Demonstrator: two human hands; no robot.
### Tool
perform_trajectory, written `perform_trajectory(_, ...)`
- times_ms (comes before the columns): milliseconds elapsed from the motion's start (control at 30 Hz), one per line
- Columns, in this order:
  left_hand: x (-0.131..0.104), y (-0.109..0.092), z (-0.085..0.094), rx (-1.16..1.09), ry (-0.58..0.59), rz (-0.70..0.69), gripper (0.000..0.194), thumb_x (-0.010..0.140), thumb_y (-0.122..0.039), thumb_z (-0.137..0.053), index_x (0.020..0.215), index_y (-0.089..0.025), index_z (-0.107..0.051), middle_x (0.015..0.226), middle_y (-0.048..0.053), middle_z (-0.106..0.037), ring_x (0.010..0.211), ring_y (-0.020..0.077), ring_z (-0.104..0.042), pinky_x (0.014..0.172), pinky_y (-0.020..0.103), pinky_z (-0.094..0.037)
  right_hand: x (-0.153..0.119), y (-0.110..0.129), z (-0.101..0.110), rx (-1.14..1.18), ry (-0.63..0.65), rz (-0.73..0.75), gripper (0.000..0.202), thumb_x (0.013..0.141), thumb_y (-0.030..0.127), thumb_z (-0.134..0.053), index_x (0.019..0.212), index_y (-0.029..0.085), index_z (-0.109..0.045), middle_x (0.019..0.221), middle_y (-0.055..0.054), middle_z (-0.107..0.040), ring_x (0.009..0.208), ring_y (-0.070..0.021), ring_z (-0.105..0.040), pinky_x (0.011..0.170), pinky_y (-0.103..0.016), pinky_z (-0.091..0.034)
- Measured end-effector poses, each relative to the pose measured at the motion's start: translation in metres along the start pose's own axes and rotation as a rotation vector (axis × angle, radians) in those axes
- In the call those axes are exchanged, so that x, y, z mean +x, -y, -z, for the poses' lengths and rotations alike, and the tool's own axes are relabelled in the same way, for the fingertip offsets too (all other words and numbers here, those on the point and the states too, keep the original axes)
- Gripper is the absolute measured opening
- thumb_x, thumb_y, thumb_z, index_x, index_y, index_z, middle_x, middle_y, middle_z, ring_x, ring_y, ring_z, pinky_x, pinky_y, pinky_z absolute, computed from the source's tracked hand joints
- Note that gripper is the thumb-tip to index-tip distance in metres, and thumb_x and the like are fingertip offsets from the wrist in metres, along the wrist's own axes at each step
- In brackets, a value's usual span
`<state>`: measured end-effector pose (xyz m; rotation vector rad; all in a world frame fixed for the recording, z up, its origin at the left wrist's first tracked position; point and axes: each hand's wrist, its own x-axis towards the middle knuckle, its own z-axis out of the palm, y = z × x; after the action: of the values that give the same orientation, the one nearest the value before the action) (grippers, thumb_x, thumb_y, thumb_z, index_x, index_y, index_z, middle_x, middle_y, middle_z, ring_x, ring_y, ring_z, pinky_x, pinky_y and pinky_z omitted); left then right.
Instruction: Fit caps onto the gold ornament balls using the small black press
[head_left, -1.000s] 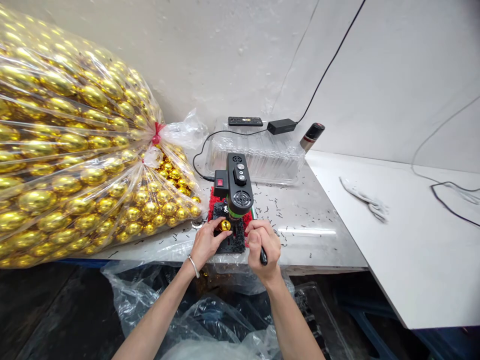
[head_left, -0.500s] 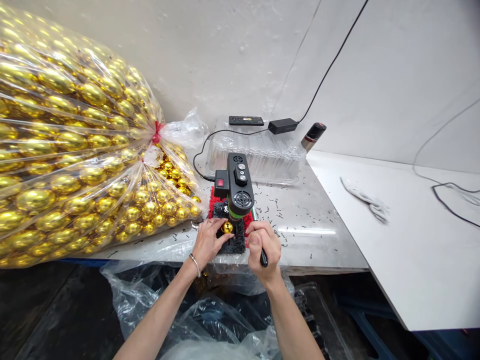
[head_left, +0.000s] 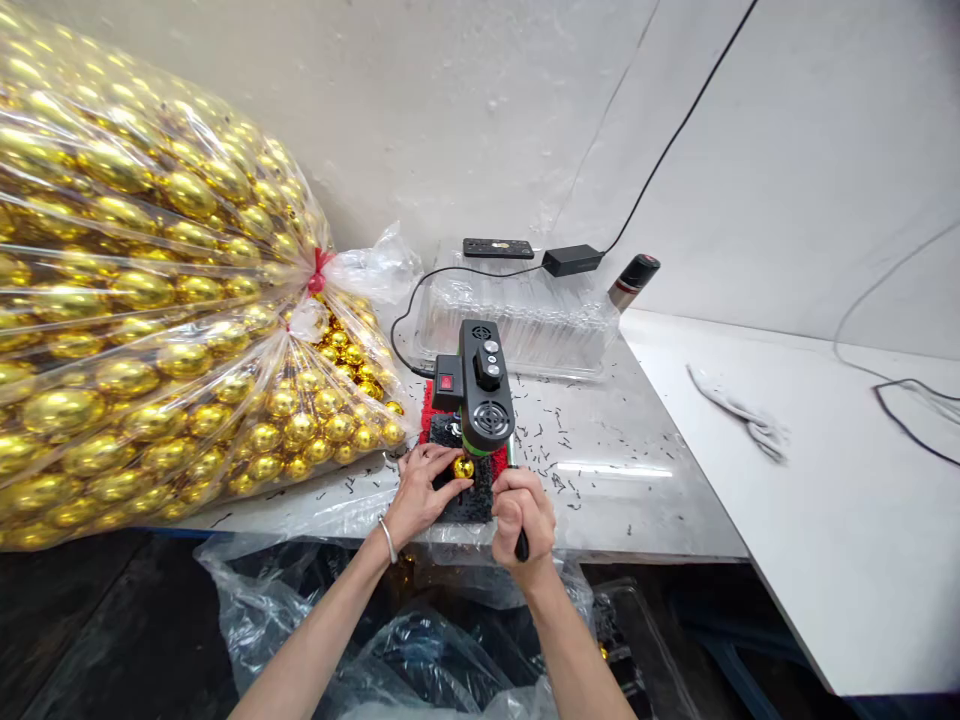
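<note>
Between the thumb and fingers of my left hand [head_left: 421,490] is a shiny gold ball [head_left: 463,467], held low under the front end of a small black press-like machine [head_left: 486,385]. The machine has round vents, buttons on top and a box with a red switch at its left side. My right hand [head_left: 523,515] is wrapped round the black grip of a lever handle [head_left: 522,547] at the machine's right. Below the ball lies a black base [head_left: 465,508], with red material [head_left: 427,408] along its edges. The machine's head hides the spot above the ball.
A big clear bag [head_left: 150,300] of gold balls fills the left. Behind the machine stands a clear plastic box [head_left: 517,330] bearing a power adapter [head_left: 572,260] and a dark phone-like slab [head_left: 498,248]. Small black bits litter the metal table [head_left: 637,500]. A glove [head_left: 739,410] lies right.
My right hand has drawn the lever grip slightly toward me and left. The left hand still holds the gold ball beneath the machine. The whole view has shifted a little.
</note>
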<state>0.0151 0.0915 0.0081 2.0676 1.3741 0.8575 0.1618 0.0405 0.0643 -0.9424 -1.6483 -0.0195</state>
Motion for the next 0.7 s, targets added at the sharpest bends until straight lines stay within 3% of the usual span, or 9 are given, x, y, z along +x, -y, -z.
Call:
perform_trajectory(400,0.001,0.002,-0.001,-0.012,0.002,-0.01,0.034,0.08,-0.037,-0.066,0.112,-0.025,-0.066,0.112,0.007,-0.066,0.113,0.0282,-0.049,0.094,0.045,-0.035,-0.018,-0.015,-0.017,-0.018,-0.102,0.005,0.026,0.095,0.021,-0.028,0.074,0.022,-0.044,0.073,0.0,-0.05,0.067,-0.0127,-0.053,0.082,-0.04,-0.046)
perform_trajectory(567,0.001,0.002,0.0,-0.029,-0.001,-0.001,0.035,0.079,-0.037,-0.067,0.112,-0.024,-0.067,0.111,0.008,-0.067,0.111,0.0283,-0.051,0.095,0.046,-0.035,-0.017,-0.016,-0.018,-0.011,-0.046,0.083,0.024,0.093,0.018,-0.031,0.072,0.021,-0.042,0.074,-0.001,-0.048,0.068,-0.0131,-0.053,0.073,-0.036,-0.046)
perform_trajectory(700,0.004,0.001,-0.001,-0.059,-0.024,0.011,0.033,0.078,-0.036,-0.068,0.11,-0.025,-0.068,0.111,0.007,-0.067,0.111,0.0272,-0.053,0.095,0.046,-0.036,0.004,0.003,-0.008,0.055,-0.064,-0.024,0.025,0.091,0.014,-0.032,0.069,0.02,-0.042,0.071,-0.001,-0.047,0.068,-0.0126,-0.049,0.061,-0.029,-0.042)
